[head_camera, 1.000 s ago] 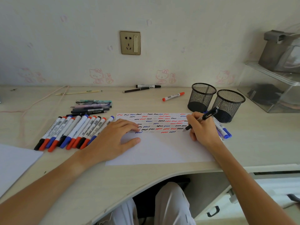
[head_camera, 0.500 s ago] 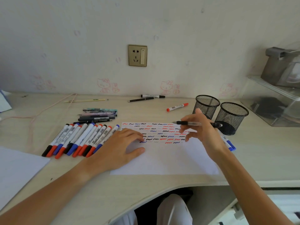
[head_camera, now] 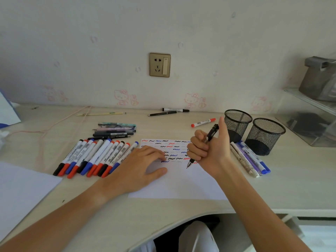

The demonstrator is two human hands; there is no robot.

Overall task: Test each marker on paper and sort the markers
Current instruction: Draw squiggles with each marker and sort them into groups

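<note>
Pen (head_camera: 203,144) upright in fisted right hand (head_camera: 211,150).

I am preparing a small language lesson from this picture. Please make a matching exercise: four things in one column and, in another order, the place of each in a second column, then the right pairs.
Things
1. black pen
2. lone red-capped marker
3. two mesh cups
4. row of whiteboard markers

Places
A. on the desk, left of the paper
B. gripped in the right hand
C. standing at the right, behind a few pens
D. lying alone behind the paper, left of the cups

Pairs: 1-B, 2-D, 3-C, 4-A
</note>
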